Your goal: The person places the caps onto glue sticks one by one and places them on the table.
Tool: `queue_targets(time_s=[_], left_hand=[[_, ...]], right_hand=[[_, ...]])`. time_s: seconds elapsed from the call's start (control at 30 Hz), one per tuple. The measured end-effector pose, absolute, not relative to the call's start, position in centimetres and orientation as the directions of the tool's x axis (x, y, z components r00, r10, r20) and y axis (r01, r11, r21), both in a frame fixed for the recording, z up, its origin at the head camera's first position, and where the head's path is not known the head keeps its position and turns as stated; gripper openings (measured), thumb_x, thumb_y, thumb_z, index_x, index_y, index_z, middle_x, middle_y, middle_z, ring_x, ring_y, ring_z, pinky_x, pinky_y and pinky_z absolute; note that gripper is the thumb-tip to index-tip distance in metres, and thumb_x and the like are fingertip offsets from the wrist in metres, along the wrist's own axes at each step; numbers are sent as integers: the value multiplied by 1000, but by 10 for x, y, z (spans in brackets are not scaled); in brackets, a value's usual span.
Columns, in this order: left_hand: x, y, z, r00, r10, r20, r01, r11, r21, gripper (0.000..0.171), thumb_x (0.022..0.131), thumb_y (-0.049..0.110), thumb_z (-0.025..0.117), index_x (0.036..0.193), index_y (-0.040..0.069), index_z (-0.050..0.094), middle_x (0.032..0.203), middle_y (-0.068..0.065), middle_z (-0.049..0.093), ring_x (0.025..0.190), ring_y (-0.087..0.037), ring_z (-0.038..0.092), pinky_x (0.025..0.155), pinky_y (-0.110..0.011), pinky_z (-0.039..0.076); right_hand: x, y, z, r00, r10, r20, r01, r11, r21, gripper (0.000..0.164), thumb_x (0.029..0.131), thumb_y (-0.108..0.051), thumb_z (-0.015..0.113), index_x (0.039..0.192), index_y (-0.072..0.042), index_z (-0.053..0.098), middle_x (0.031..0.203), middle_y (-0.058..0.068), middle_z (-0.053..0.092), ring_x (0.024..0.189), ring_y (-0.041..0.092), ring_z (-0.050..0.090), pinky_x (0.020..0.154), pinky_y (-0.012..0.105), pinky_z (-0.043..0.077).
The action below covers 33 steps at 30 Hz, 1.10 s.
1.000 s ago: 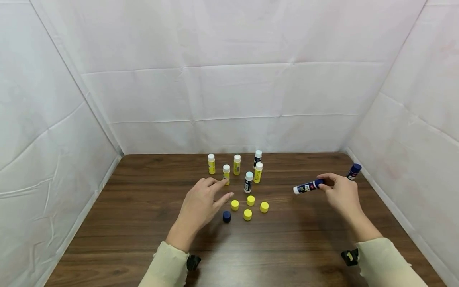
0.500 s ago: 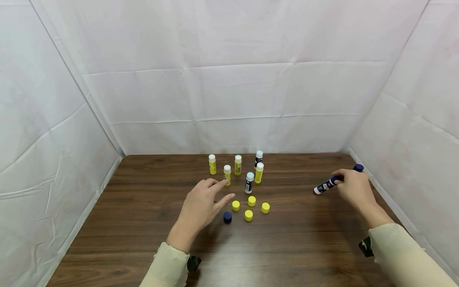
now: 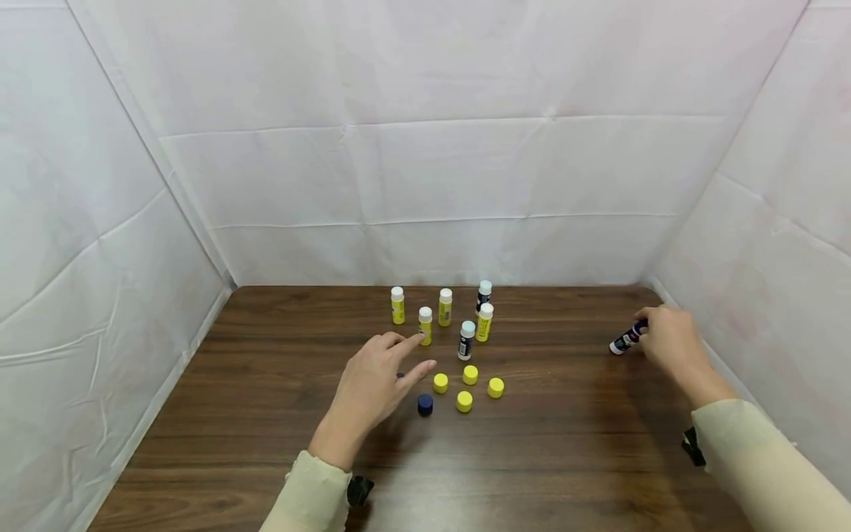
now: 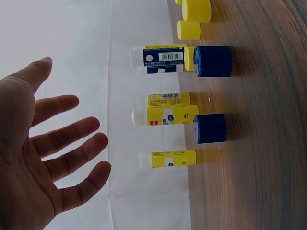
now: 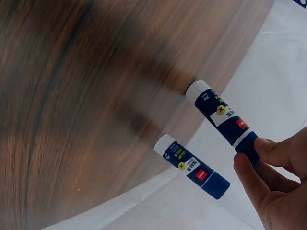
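Note:
At the table's right side my right hand [image 3: 671,343] pinches a dark blue glue stick [image 3: 628,338] by its cap, white end tilted down over the table. A second blue glue stick [image 5: 193,166] stands beside it in the right wrist view; the hand hides it in the head view. My left hand [image 3: 368,380] hovers with fingers spread, holding nothing, its index fingertip overlapping a yellow glue stick [image 3: 425,334] in the head view. Around that stand other yellow glue sticks [image 3: 397,309] and two blue ones [image 3: 467,343], white ends up.
Several yellow caps [image 3: 464,401] lie in front of the upright sticks. A blue cap [image 3: 425,404] sits near my left thumb, and another blue cap [image 4: 210,128] is mostly hidden by that hand in the head view. White cloth walls [image 3: 425,170] enclose the wooden table [image 3: 532,458].
My right hand has carried the blue glue stick to the right, and now covers the standing blue one. The left hand has stayed almost in place.

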<state>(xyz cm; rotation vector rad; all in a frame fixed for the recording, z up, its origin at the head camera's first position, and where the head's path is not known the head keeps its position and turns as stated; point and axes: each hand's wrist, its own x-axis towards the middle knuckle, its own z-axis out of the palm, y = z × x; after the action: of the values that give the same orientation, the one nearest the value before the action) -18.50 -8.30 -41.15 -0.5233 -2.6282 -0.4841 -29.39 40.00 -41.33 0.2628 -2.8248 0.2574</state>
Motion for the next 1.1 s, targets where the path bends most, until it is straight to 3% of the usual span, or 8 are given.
queue_targets(time_s=[0.2, 0.6, 0.93, 1.1], left_hand=[[-184, -84, -413, -853, 263, 451, 414, 868, 274, 51, 96, 53, 65, 133, 19, 69, 114, -4, 70, 98, -20, 67, 80, -38, 59], [-183, -84, -413, -850, 253, 463, 410, 868, 279, 46, 97, 49, 66, 132, 20, 70, 110, -2, 70, 93, -18, 67, 76, -37, 59], [-184, -83, -413, -849, 258, 462, 407, 876, 258, 47, 97, 51, 64, 131, 20, 70, 111, -1, 71, 92, -17, 66, 77, -36, 59], [-186, -83, -413, -837, 264, 480, 414, 878, 240, 48, 97, 53, 63, 131, 20, 70, 115, -2, 72, 97, -19, 66, 82, -37, 58]], right_hand=[[-298, 405, -414, -935, -153, 320, -201, 972, -123, 36, 71, 1, 69, 105, 12, 70, 97, 34, 65, 88, 56, 58, 76, 63, 47], [-302, 412, -413, -918, -199, 344, -224, 974, -36, 34, 66, 4, 68, 99, 11, 72, 93, 33, 60, 85, 58, 57, 74, 63, 49], [-308, 414, -414, -896, -263, 358, -272, 962, 26, 23, 65, 7, 65, 87, 8, 70, 79, 28, 58, 76, 53, 55, 71, 60, 44], [-309, 413, -413, -891, -258, 374, -275, 961, 9, 30, 70, 9, 56, 96, 9, 71, 86, 31, 62, 80, 54, 57, 74, 61, 46]])
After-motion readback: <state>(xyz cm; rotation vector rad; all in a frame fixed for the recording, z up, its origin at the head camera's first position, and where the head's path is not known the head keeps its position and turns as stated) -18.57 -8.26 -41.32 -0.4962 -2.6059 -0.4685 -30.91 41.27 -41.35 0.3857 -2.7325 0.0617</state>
